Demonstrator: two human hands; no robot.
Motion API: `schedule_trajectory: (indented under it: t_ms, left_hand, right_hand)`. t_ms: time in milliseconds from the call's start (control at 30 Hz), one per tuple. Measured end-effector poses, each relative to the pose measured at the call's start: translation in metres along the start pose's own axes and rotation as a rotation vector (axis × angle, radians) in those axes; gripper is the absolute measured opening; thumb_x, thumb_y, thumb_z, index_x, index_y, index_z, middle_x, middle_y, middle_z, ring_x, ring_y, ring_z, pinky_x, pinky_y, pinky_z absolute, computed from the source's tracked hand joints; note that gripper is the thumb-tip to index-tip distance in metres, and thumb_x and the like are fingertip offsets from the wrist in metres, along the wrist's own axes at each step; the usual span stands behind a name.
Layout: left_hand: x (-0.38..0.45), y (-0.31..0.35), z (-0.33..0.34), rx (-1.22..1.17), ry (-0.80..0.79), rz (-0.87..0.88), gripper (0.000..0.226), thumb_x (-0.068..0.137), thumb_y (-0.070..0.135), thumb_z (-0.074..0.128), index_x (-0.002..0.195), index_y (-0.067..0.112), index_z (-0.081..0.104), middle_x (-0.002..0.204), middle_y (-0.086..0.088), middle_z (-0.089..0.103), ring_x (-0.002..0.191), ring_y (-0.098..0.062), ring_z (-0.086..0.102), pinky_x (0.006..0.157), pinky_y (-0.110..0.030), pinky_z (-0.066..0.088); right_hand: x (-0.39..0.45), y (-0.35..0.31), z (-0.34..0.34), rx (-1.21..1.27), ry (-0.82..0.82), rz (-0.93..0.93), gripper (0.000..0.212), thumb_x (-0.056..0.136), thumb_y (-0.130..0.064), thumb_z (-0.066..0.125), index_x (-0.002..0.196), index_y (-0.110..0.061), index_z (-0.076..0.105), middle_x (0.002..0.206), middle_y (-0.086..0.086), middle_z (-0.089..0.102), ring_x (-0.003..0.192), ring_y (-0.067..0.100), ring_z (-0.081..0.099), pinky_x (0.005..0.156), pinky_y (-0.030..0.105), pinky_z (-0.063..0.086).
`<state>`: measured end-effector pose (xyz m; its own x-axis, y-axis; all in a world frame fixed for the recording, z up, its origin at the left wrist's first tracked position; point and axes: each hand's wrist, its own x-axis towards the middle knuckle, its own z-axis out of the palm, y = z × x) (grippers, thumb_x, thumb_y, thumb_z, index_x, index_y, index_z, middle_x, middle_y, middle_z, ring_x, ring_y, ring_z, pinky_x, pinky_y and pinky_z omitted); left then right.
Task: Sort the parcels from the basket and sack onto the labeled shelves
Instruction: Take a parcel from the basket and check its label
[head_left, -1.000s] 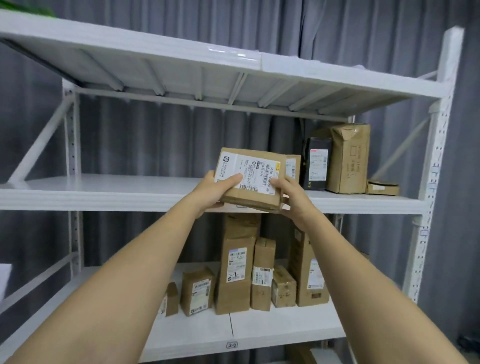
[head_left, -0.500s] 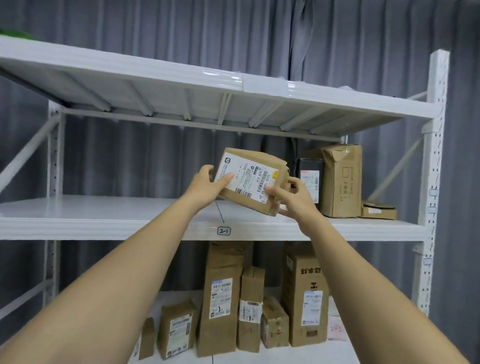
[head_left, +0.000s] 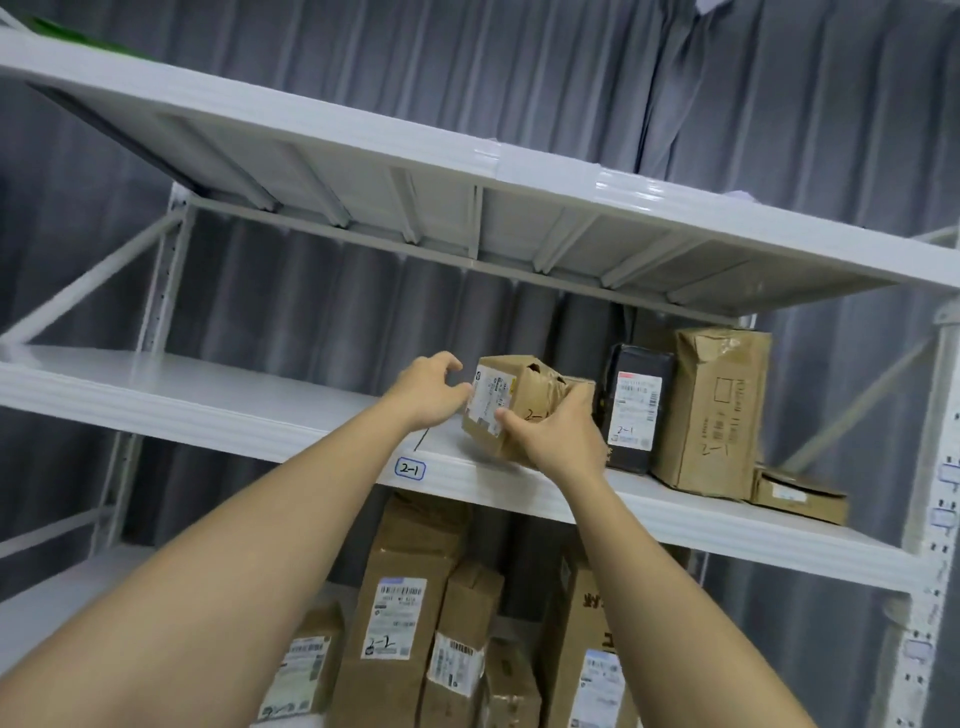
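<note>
Parcel (head_left: 511, 400): brown box, tilted, low corner touching middle shelf (head_left: 218, 410); "2-1" inked on taped face.
Right hand (head_left: 558, 434): wrapped round parcel's near corner, fingers closed on it.
Left hand (head_left: 428, 392): at parcel's 9 o'clock, fingers curled, tips on label edge; firm hold or not, cannot tell.
Shelf tag (head_left: 410, 470): "2-1", front lip, 7 o'clock of parcel.
Black package (head_left: 636, 410): upright, 3 o'clock, just beside.
Tall box (head_left: 714, 410): farther right, "2-1" inked.
Lower shelf boxes (head_left: 400, 629): one marked "2-2".
</note>
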<state>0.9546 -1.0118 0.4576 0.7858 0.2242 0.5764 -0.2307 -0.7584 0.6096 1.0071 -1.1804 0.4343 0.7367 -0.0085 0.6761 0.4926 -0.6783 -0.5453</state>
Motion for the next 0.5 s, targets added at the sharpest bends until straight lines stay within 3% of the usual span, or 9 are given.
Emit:
schedule_trajectory:
  t_ms: [100,333,400,500]
  left_hand:
    - [-0.001,-0.002,0.012,-0.011,-0.044,0.011,0.045,0.098,0.029,0.051,0.141,0.021,0.041,0.145,-0.005,0.043,0.131,-0.022,0.043,0.098,-0.031,0.037]
    - [0.009,-0.004,0.041,-0.043,-0.146,0.019,0.065,0.099,0.024,0.05,0.153,0.028,0.013,0.157,-0.006,0.024,0.14,-0.028,0.032,0.108,-0.037,0.033]
    - [0.014,-0.007,0.052,-0.034,-0.142,0.02,0.082,0.094,0.03,0.058,0.153,0.03,0.001,0.159,-0.007,0.011,0.14,-0.031,0.031,0.109,-0.039,0.032]
    - [0.024,-0.013,0.066,-0.042,-0.105,0.061,0.1,0.084,0.038,0.07,0.151,0.039,-0.005,0.158,-0.001,-0.002,0.142,-0.033,0.024,0.113,-0.045,0.028]
  right_hand:
    - [0.003,0.006,0.017,-0.045,0.02,-0.037,0.087,0.069,-0.07,0.07,0.125,-0.015,0.033,0.125,0.004,0.051,0.109,0.026,0.056,0.074,0.035,0.045]
    - [0.016,0.036,0.026,0.124,-0.183,-0.118,0.098,0.07,-0.067,0.073,0.139,-0.019,0.022,0.138,0.003,0.043,0.119,0.025,0.051,0.085,0.036,0.045]
    - [0.018,0.049,0.021,0.21,-0.205,-0.118,0.089,0.074,-0.067,0.069,0.137,-0.023,0.023,0.133,-0.001,0.043,0.115,0.021,0.051,0.085,0.034,0.043]
    - [0.025,0.071,0.015,0.368,-0.196,-0.091,0.054,0.09,-0.06,0.053,0.127,-0.03,0.027,0.122,-0.001,0.048,0.098,0.011,0.054,0.085,0.032,0.042]
